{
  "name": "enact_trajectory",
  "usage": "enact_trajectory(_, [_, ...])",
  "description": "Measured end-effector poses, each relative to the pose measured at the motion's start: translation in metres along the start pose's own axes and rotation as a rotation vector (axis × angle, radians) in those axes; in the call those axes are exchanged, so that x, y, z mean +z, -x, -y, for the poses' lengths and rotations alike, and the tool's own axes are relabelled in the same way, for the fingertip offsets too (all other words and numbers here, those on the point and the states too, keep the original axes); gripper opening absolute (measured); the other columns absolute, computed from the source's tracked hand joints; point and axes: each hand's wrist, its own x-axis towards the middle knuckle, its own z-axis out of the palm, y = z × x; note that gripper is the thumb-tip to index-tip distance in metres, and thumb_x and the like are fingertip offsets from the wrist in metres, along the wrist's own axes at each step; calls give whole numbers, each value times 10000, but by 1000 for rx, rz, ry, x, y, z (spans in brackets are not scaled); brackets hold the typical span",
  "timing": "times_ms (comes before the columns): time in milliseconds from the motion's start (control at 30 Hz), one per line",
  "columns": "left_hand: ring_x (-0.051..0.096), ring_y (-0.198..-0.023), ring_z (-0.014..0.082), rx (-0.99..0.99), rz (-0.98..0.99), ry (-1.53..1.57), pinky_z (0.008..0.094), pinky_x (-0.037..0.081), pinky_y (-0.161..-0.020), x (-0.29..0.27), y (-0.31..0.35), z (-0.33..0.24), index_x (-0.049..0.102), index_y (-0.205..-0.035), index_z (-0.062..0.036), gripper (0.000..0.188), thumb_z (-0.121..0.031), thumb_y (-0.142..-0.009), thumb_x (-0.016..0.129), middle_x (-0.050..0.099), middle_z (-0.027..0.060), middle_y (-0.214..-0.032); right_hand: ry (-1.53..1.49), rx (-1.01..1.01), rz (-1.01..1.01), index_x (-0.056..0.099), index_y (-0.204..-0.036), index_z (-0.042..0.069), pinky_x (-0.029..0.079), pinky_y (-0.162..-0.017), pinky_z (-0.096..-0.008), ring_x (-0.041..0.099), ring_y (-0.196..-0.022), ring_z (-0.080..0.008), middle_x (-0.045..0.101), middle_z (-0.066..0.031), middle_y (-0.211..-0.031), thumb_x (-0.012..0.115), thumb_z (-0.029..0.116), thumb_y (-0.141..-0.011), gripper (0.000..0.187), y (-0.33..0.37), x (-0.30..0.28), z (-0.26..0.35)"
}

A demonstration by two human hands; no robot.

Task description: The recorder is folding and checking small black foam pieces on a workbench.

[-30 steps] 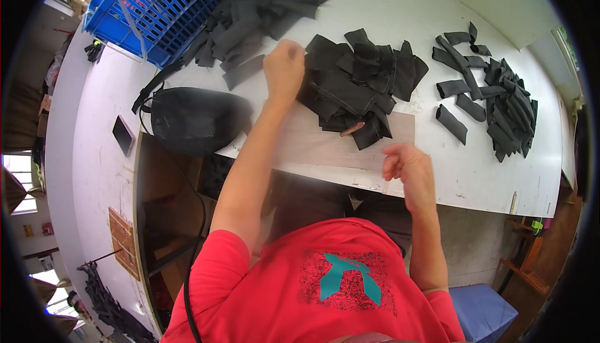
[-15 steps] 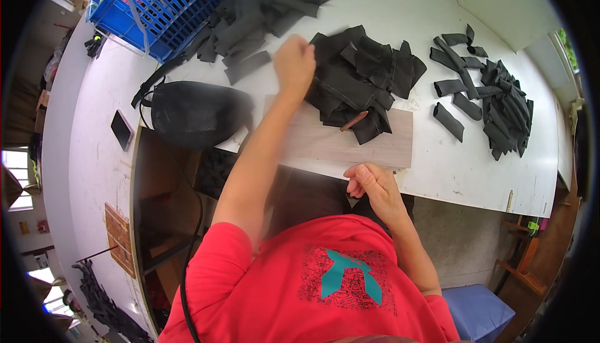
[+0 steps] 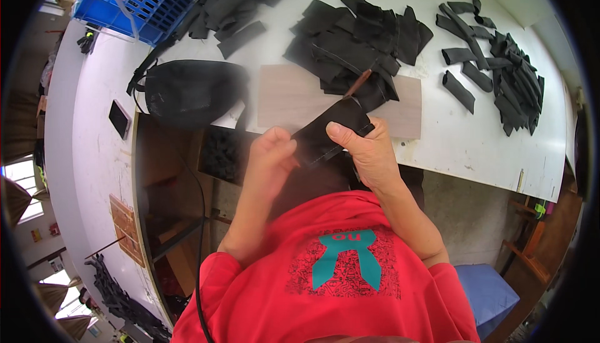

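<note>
A dark fabric piece (image 3: 331, 132) with a pale stitched line along one edge is held in front of my body, over the near edge of the table. My right hand (image 3: 375, 155) grips its right end, thumb pressed on top. At its left end, my left hand (image 3: 270, 154) has its fingers curled closed on the edge, slightly blurred. Just beyond, a pile of similar stitched black fabric pieces (image 3: 350, 37) lies partly over a pale wooden board (image 3: 287, 96). A thin reddish-brown stick-like tool (image 3: 359, 84) rests on the pile's near side.
Rolled black strips (image 3: 519, 87) are heaped at the right. More dark pieces (image 3: 240, 37) lie at the far left beside a blue plastic crate (image 3: 134, 9). A black mesh-like bag (image 3: 194, 90) and a phone (image 3: 119, 119) sit left. A blue stool (image 3: 487, 299) stands below right.
My left hand has come back from the far side of the pile toward my body. The dark fabric piece is now between both hands; my right hand has opened out from a curl and gripped it.
</note>
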Motion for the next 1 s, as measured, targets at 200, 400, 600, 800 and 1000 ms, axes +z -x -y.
enact_trajectory(200, [501, -612, 85, 76, -173, -255, 199, 419, -581, 18, -11, 31, 504, -807, -31, 58, -48, -794, 558, 537, 20, -709, 243, -139, -252, 574, -675, -4, 351, -466, -219, 432, -527, -45, 531, 8, -589, 646, 113, -733, 149, 12, -1, -4])
enact_trajectory(400, [454, -634, 51, 545, -200, -722, 177, 383, -578, 60, 1, 29, 506, -821, 1, 102, -60, -785, 579, 511, 5, -724, 1043, -635, -462, 541, -624, -8, 322, -416, -292, 398, -434, -191, 427, -82, -535, 702, 113, -654, 204, 15, -15, -6])
enact_trajectory(600, [414, -537, 7, 239, -92, -608, 152, 352, -493, 85, -6, 16, 498, -674, -8, 164, -79, -751, 624, 493, -33, -596, 1286, -858, -474, 533, -623, 16, 356, -430, -334, 472, -518, -232, 449, -76, -585, 661, 8, -580, 135, 10, -25, -10])
enact_trajectory(800, [457, -492, 24, 103, -121, -504, 144, 318, -438, 76, -13, 23, 545, -712, -42, 64, -60, -718, 607, 523, -25, -595, 1503, -910, -304, 528, -701, 23, 393, -471, -347, 470, -587, -266, 429, -90, -624, 590, -43, -494, 226, 17, -37, -10])
enact_trajectory(1000, [441, -496, 15, 100, -8, -766, 140, 322, -437, 58, -13, 21, 566, -731, -12, 29, -15, -724, 594, 524, -28, -595, 858, -389, -7, 567, -878, -12, 412, -529, -262, 537, -613, -179, 541, -92, -720, 672, 145, -689, 267, 32, -34, 9])
